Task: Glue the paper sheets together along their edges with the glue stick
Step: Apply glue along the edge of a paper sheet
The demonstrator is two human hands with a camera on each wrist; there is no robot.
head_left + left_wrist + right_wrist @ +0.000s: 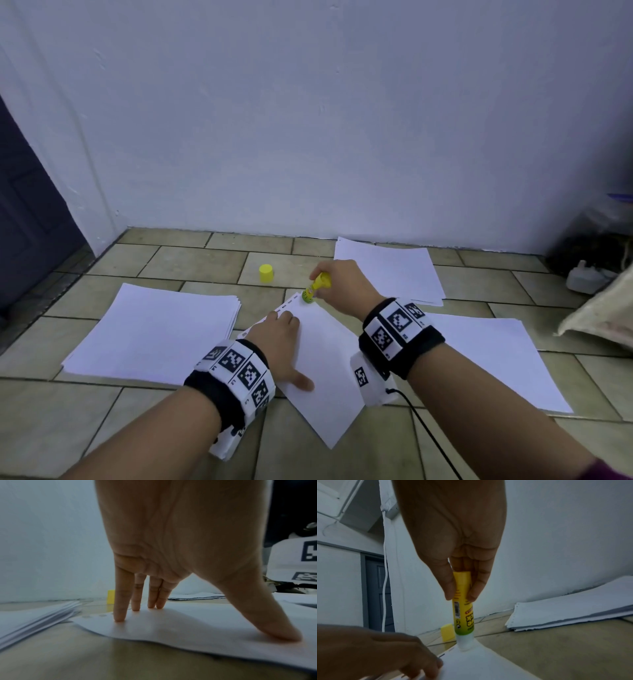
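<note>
Paper sheets, white and rectangular, lie in several places on the beige tiled floor (191, 263). At the left a neat stack of white paper (154, 329) rests flat. Beyond its far right corner a small yellow cap (266, 273) stands alone on a tile. Just right of the stack lies a single white sheet with a perforated edge (325, 370), turned at an angle. The left hand (277, 346) presses on it with a flat, open grip, its fingers (120, 601) straight with tips on the paper near the perforated strip, and the thumb spread toward the near side. At that sheet's far corner the right hand (342, 284) has its grip closed round a yellow and green glue stick (462, 605), thumb and fingers pinching its upper body; the stick stands nearly upright, its white tip touching the paper. Further right, another white stack (390, 270) lies near the wall, and a nearer white sheet (493, 359) lies partly under the right wrist.
</note>
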